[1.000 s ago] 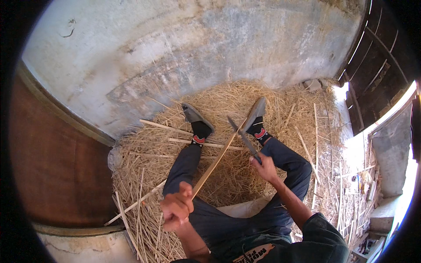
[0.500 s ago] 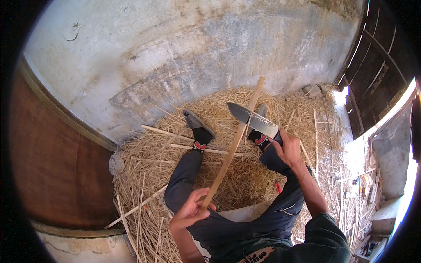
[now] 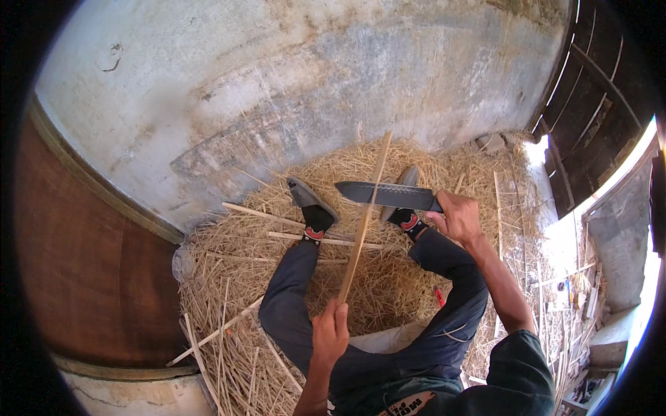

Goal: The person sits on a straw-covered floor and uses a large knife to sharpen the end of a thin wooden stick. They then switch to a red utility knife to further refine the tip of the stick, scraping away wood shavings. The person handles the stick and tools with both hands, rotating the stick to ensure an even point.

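**Pale wood strip [image 3: 359, 241] is crossing my dark knife [image 3: 408, 198]**

My left hand [image 3: 329, 334] is pinching the strip's near end, fingers folded round it and thumb lying along it. My right hand [image 3: 458, 216] is clenching the knife's handle, the blade pointing left across the wood. I am probably holding the strip so low to have my fingers well apart from the blade and a long free length in front. Whether the edge is biting or merely resting, I cannot tell.

The strip is slanting up above the straw [image 3: 374, 277], between my shoes [image 3: 305, 194] and nearer the right one, its far end pointing toward the stained wall [image 3: 277, 83]. My legs [image 3: 288, 291] are spreading wide, seemingly giving both arms room.

The strip is looking long, narrow and fairly straight, duller tan toward its far end and more golden toward my left hand. The knife is showing a broad grey blade with teeth along its back. Other strips [image 3: 260, 212] are lying on the straw, and something small and red [image 3: 439, 297] is showing beside my right leg.
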Available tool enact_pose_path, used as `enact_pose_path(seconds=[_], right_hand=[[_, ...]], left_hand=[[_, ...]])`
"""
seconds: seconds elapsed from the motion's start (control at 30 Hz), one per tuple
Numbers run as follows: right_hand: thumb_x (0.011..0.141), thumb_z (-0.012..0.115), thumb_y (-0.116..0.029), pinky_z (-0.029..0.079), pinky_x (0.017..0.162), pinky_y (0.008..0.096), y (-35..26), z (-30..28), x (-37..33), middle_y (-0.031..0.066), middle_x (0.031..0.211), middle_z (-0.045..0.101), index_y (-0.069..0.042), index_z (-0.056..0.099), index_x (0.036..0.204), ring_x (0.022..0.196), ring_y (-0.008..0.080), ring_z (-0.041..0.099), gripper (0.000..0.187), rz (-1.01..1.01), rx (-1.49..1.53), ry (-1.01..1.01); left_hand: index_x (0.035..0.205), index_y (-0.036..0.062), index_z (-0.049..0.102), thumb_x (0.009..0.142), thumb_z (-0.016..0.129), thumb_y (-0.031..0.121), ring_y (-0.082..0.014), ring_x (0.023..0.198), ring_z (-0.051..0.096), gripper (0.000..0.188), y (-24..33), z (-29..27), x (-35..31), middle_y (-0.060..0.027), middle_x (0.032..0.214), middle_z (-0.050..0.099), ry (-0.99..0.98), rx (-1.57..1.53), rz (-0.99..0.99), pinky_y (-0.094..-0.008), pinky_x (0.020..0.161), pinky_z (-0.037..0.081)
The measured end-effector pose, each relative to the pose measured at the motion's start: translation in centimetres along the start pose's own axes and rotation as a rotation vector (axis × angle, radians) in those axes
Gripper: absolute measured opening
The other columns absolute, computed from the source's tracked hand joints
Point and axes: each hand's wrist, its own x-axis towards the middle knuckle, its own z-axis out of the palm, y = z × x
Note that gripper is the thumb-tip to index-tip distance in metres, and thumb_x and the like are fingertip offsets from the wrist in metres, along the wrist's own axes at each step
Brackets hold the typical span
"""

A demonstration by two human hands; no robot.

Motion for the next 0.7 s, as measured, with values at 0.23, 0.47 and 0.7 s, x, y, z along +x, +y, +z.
enact_pose_path(seconds=[0.23, 0.47, 0.7], right_hand=[[0.106, 0.044, -0.058, 0.05, 0.065, 0.0533, 8.2, 1.7, 3.6, 0.0236, 0.079, 0.069, -0.001, 0.067, 0.1, 0.073, 0.0456, 0.067, 0.062, 0.636, -0.09, 0.117], [0.108, 0.044, -0.047, 0.047, 0.068, 0.0456, 6.3, -1.1, 4.1, 0.0215, 0.075, 0.063, 0.002, 0.064, 0.099, 0.072, 0.0351, 0.063, 0.054, 0.66, 0.324, 0.064], [0.101, 0.063, -0.037, 0.051, 0.063, 0.0453, -5.8, -2.2, 0.7, 0.0187, 0.074, 0.062, 0.0, 0.06, 0.096, 0.07, 0.039, 0.066, 0.037, 0.237, 0.462, -0.077]], left_hand=[[0.089, 0.0025, 0.056, 0.112, 0.045, 0.033, -0.0216, 0.048, 0.049, 0.04, -3.1, -1.6, -4.0, -0.0078, 0.06, 0.049, -0.161, -0.131, -0.175, -0.0393, 0.047, 0.033], [0.077, 0.0158, 0.04, 0.11, 0.044, 0.05, -0.0052, 0.045, 0.027, 0.048, -4.7, -3.5, -4.3, 0.0067, 0.059, 0.03, -0.423, -1.122, -0.669, -0.0222, 0.04, 0.023], [0.076, 0.0183, 0.038, 0.109, 0.038, 0.059, -0.003, 0.044, 0.022, 0.052, -4.0, -1.9, -1.1, 0.009, 0.057, 0.027, -0.571, -1.339, -0.624, -0.0216, 0.04, 0.021]])
